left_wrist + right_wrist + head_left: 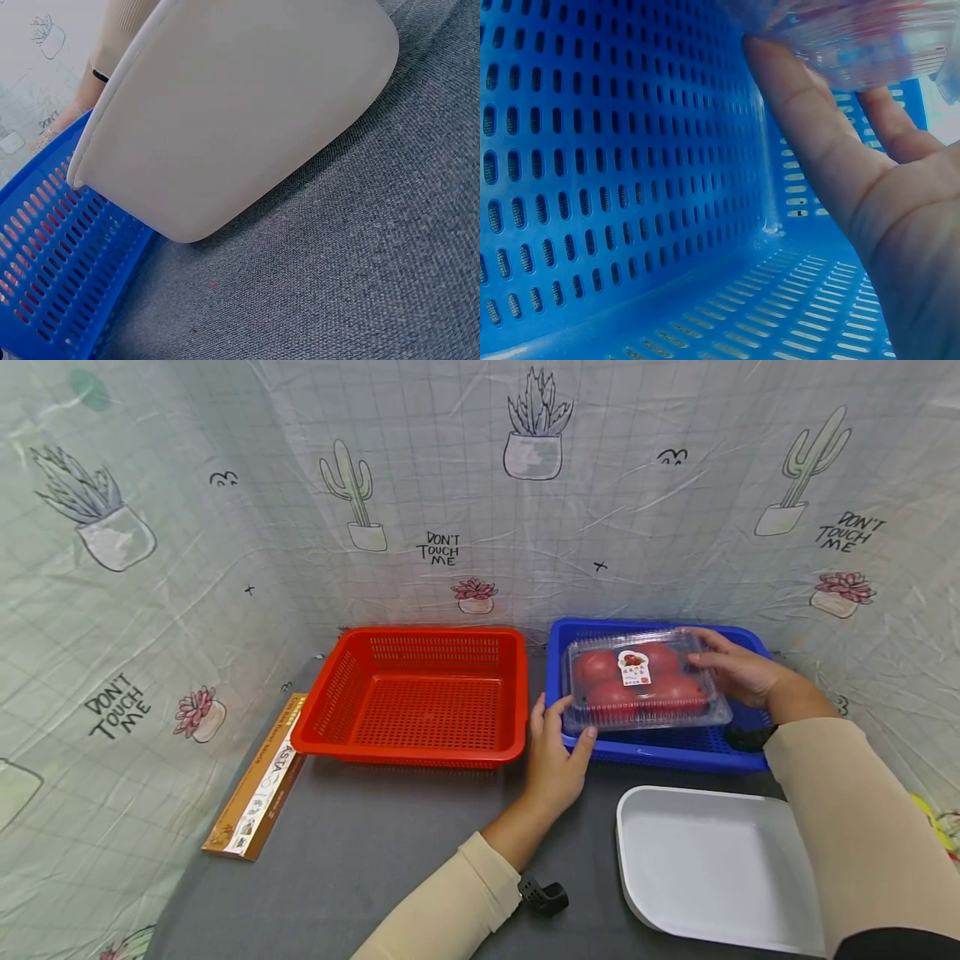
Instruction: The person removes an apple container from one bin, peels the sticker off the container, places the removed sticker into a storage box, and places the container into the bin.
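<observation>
A clear plastic box of tomatoes (635, 681), with a white label on its lid, sits tilted over the blue basket (660, 753). My right hand (738, 672) grips its right end; in the right wrist view the thumb and a finger (802, 112) are at the box's ribbed side, above the basket floor. My left hand (557, 764) holds the near left corner, thumb at the front edge and index finger at the left side, beside the basket's rim. The left wrist view does not show the left hand's fingers.
A red basket (427, 756) stands left of the blue one, close to the curtain (450, 460). Beside it leans a brown pasta box (258, 785). In front of the blue basket lies a white tray (720, 860), near my right forearm. The grey tabletop (360, 843) stretches in front.
</observation>
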A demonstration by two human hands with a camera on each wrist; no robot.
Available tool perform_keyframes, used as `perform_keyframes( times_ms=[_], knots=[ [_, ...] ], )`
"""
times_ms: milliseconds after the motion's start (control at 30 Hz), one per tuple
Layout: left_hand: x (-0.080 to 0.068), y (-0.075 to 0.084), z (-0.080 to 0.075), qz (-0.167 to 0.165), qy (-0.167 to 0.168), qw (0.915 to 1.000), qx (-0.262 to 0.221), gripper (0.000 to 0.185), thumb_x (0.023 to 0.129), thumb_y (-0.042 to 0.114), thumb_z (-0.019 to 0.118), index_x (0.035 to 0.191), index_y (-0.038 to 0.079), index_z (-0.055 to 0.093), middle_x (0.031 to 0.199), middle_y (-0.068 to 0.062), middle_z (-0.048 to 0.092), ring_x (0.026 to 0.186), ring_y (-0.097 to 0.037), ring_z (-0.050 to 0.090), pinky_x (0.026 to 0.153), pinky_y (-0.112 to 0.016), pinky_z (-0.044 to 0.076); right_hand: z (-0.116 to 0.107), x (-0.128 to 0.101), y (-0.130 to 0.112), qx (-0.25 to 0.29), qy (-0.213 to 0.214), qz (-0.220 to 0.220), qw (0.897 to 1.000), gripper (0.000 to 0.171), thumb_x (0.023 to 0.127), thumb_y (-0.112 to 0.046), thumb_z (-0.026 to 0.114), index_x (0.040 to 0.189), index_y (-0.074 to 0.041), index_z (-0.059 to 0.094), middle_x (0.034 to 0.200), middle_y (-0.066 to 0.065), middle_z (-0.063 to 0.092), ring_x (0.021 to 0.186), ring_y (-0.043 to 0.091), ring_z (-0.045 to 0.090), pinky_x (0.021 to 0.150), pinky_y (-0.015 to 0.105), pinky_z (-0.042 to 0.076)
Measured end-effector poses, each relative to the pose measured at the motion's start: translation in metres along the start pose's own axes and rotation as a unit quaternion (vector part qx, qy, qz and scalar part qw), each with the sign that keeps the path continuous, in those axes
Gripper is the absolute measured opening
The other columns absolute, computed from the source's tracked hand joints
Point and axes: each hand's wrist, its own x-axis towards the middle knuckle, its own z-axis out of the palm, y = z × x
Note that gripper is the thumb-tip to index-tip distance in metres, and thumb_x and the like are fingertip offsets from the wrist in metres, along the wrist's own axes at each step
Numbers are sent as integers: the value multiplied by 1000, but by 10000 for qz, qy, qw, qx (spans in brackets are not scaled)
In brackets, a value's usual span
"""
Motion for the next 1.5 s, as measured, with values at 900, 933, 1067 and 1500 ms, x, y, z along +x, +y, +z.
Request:
perform_keyframes(
  times_ms=[900, 933, 1067, 1500],
  knots=[
    [-12, 18, -6, -37, -42, 9997, 256, 59, 101, 32, 68, 155, 17, 49, 174, -16, 19, 158, -39, 27, 124, -61, 30, -17, -35, -15, 1308, 184, -1270, 9831, 37, 113, -20, 48, 148, -32, 45, 125, -7, 64, 101, 14, 71, 75, 35, 64],
    [-13, 20, -7, -33, -62, 9997, 252, 59, 101, 33, 67, 155, 17, 49, 174, -15, 19, 159, -39, 27, 123, -62, 30, -17, -39, -16, 1314, 265, -1324, 9821, 37, 113, -21, 48, 148, -33, 44, 127, -7, 62, 101, 13, 71, 75, 34, 64],
    [-17, 27, -11, -9, -83, 9997, 223, 59, 101, 33, 67, 155, 17, 49, 175, -13, 18, 159, -39, 26, 123, -63, 30, -19, -52, -21, 1389, 414, -1568, 9769, 41, 112, -23, 50, 150, -33, 42, 130, -6, 60, 102, 14, 71, 75, 34, 64],
    [-26, 50, -48, 167, -433, 9984, -336, 61, 104, 43, 59, 158, 22, 45, 175, -7, 19, 158, -34, 30, 120, -66, 32, 2, -87, -57, 2330, -678, -2378, 9405, 46, 110, -19, 49, 155, -20, 41, 130, 7, 71, 101, 26, 79, 75, 44, 63]
  ],
)
